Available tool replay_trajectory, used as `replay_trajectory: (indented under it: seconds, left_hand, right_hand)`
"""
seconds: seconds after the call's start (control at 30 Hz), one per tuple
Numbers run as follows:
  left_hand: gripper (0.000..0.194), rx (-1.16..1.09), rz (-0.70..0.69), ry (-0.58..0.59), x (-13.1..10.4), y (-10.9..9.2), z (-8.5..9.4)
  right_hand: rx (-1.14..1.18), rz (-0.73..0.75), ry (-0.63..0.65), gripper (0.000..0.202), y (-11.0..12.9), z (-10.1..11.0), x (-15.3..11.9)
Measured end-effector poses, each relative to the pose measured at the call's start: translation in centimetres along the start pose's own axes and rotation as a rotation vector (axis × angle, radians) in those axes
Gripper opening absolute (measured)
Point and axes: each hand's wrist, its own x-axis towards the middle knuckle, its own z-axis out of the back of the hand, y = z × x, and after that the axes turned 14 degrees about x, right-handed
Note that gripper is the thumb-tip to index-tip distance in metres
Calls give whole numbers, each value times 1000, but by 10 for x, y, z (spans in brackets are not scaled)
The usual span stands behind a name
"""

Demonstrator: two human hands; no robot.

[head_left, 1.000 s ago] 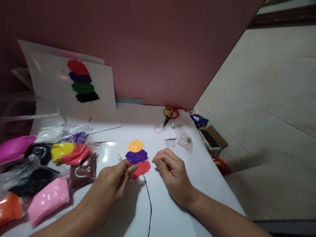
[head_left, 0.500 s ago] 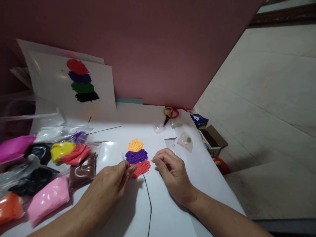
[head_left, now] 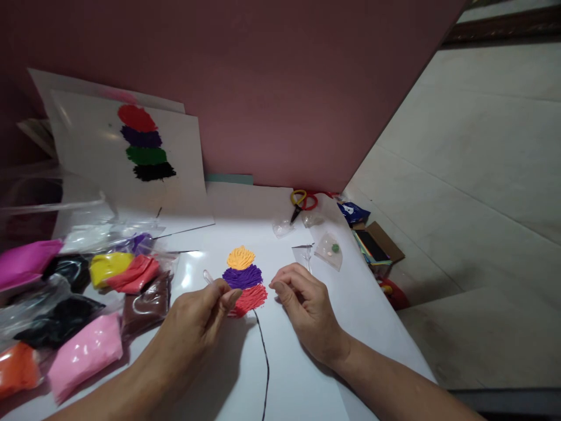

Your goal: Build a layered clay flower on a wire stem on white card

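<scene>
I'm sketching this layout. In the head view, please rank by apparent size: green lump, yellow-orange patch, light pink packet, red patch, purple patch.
1. Light pink packet
2. Purple patch and red patch, unranked: the left hand partly covers the red one
3. Yellow-orange patch
4. Green lump

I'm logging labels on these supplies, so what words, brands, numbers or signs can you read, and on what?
No text can be read in this view.
Blue packet: a white mark, too small and blurred to make out.
Filled plastic pouches: no lettering that I can make out.
Flat white sheet: textured color patches and a black line, no readable characters.
Propped white sheet: color patches, no readable characters.
</scene>
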Motion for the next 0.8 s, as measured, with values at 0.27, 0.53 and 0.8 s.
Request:
replay_trajectory:
  seconds: [0.27, 0.53, 0.8]
  left_hand:
    - [32, -25, -44, 40, 0, 7, -8]
    - [33, -34, -56, 33, 1, 8, -9]
    - [31, -40, -34, 32, 1, 5, -6]
  right_hand:
    - [-11, -9, 8, 19, 1, 0, 0]
    - [-13, 3, 3, 18, 1, 0, 0]
    - [-8, -9, 4, 18, 0, 0, 0]
